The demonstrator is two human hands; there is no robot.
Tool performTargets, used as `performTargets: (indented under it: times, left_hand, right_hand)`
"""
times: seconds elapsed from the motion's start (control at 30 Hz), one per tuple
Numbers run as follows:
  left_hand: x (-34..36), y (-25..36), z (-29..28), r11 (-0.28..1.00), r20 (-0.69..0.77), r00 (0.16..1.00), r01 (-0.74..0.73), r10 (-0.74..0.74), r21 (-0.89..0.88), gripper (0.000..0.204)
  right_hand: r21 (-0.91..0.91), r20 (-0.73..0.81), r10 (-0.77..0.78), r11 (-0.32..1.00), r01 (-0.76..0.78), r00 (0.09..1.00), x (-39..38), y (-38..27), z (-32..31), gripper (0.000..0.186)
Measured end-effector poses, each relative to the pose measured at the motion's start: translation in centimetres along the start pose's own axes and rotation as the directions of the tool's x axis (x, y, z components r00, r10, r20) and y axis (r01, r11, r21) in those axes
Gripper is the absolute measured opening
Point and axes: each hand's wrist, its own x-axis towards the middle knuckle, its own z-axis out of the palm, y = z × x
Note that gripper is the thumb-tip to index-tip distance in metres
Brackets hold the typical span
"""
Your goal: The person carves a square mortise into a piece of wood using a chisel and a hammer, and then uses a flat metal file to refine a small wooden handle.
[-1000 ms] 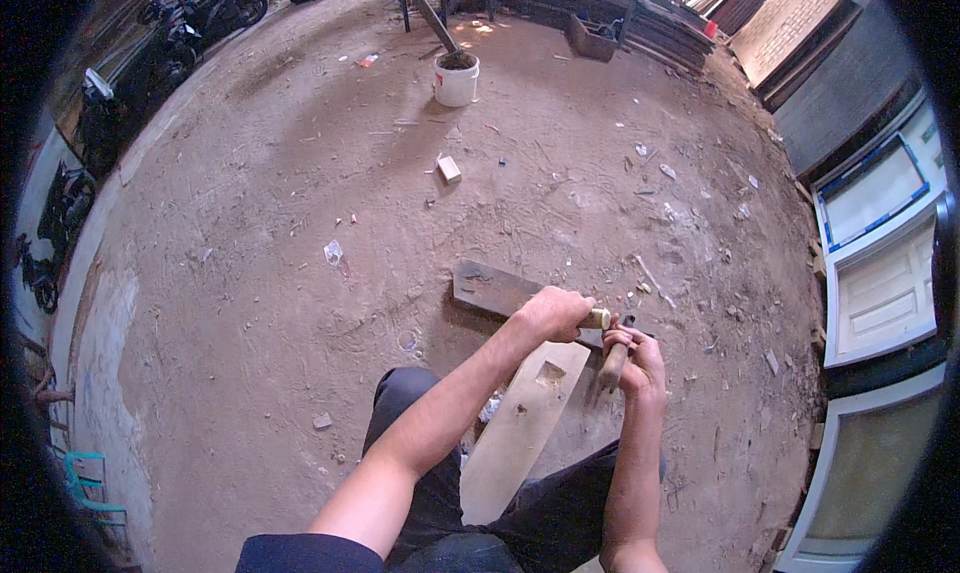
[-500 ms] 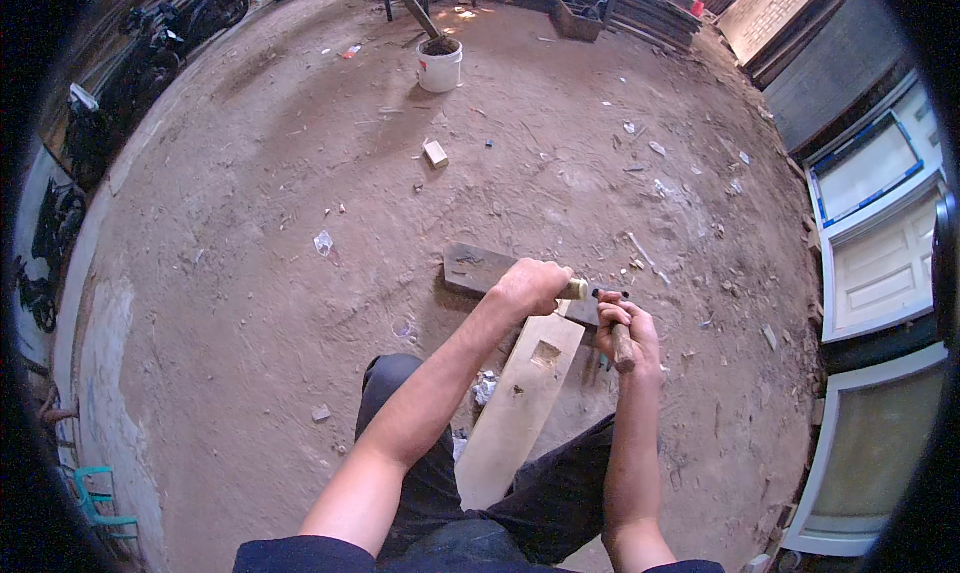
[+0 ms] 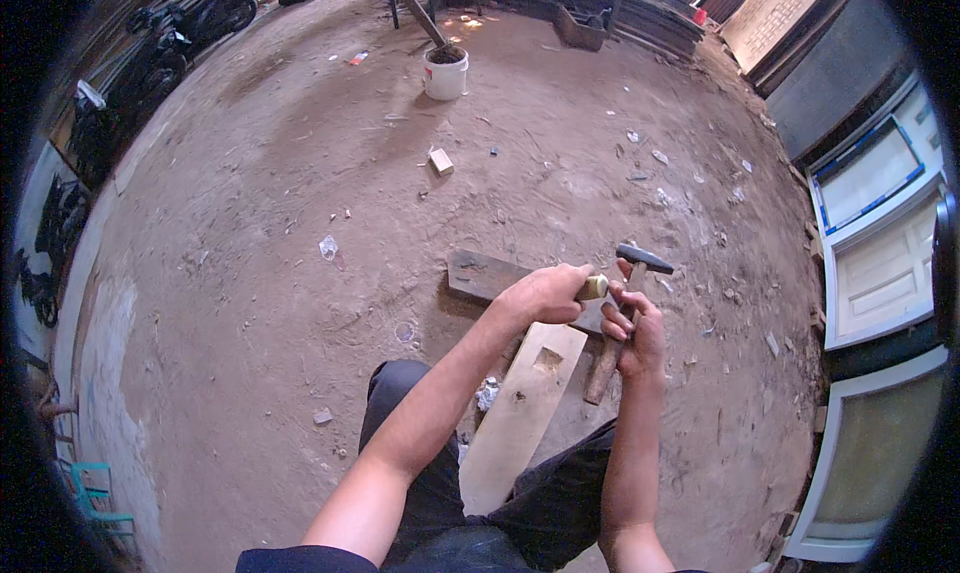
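Observation:
My left hand [image 3: 548,295] is closed around a chisel, whose rounded yellowish handle end [image 3: 596,288] sticks out on the right; its blade is hidden. Close beside it, my right hand [image 3: 638,328] grips a hammer by its wooden handle [image 3: 603,378]. The dark hammer head [image 3: 645,259] points up and away from me. Between my legs lies a pale wooden board [image 3: 520,403] with a rectangular recess [image 3: 547,361] near its far end. Both hands are above and beyond that end. A dark timber block [image 3: 485,276] rests crosswise beyond the board, partly behind my left hand.
Packed dirt ground carries scattered litter and a small wood block [image 3: 441,162]. Farther off stands a white bucket [image 3: 446,78] with dark contents. White framed panels [image 3: 880,273] line the right side; motorcycles [image 3: 200,18] stand at far left, above a teal chair [image 3: 95,498].
The hammer has turned in my right hand: its head now shows beyond my fingers and its handle slants down toward me. My left hand has shifted slightly right with the chisel.

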Motion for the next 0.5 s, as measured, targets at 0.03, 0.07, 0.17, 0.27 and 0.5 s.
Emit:
performTargets:
  times: [0.03, 0.07, 0.17, 0.27, 0.5]
  left_hand:
    - [0.2, -0.3, 0.2, 0.994, -0.105, 0.994, -0.038, 0.027, -0.101, 0.031]
    - [0.6, 0.1, 0.2, 0.994, -0.111, 0.993, -0.037, 0.026, -0.102, 0.031]
    - [1.1, 2.3, -1.1, 0.854, -0.341, 0.935, -0.102, -0.092, -0.51, 0.028]
    - [0.4, 3.2, -2.4, 0.724, -0.144, 0.971, 0.04, -0.191, -0.688, 0.039]
    - [1.2, 1.6, 0.3, 0.735, -0.118, 0.96, 0.112, -0.254, -0.669, 0.037]
  right_hand:
    - [-0.189, 0.032, -0.074, 0.979, 0.079, 0.997, -0.1, -0.1, 0.3, 0.05]
    - [-0.194, 0.035, -0.072, 0.978, 0.077, 0.997, -0.3, -0.1, 0.9, 0.05]
    - [-0.436, 0.067, -0.261, 0.86, 0.263, 0.963, -0.5, 0.2, 1.0, 0.048]
    - [-0.587, 0.053, -0.327, 0.754, 0.295, 0.943, 0.0, 1.6, 0.7, 0.05]
    - [-0.91, 0.308, -0.473, 0.106, 0.4, 0.825, 0.8, 3.2, 1.7, 0.073]
